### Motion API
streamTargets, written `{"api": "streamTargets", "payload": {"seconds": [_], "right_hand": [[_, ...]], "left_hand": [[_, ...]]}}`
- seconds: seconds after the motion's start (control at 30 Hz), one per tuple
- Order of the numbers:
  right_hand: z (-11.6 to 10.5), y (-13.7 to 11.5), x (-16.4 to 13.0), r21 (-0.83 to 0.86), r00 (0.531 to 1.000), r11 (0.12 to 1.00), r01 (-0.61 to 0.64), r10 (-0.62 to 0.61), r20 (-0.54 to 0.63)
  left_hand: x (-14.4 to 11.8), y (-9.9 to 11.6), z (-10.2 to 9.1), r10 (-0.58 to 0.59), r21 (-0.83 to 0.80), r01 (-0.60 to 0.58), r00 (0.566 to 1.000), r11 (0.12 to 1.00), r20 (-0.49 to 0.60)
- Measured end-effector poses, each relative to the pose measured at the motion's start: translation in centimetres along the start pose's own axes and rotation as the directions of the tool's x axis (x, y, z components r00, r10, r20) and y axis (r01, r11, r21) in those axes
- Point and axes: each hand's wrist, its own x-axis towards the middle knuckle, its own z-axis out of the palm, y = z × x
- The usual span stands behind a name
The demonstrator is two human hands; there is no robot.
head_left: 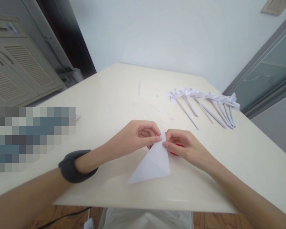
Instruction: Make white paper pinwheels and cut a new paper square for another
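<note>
Louvred cabinet (26, 60), pale wall (145, 38) and framed glass panel (271, 66) around a cream table (105, 89).

The cabinet stands at the far left, a drawer above its slatted doors; between it and the wall rises a dark brown upright panel (66, 35), a pale cylindrical container (78, 74) near its foot. A beige plate (275, 6) sits high at the right, near the glass panel's grey frame. Below the table's near edge, a black cable (66, 217) and a white block (89, 224) show against the wood-patterned floor (218, 221).

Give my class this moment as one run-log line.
left hand: pinching triangular white paper near tip; right hand: pinching same paper's edge; red object: partly hidden by right hand; paper-topped sticks: on table, right side
</note>
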Motion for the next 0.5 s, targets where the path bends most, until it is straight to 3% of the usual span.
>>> {"api": "streamTargets", "payload": {"seconds": [0.5], "right_hand": [[0.17,0.23,0.07,-0.042,1.000,0.999,0.029,-0.030,-0.002]], "left_hand": [[-0.06,0.07,0.33,-0.007,0.071,0.000,0.995,0.997,0.100]]}}
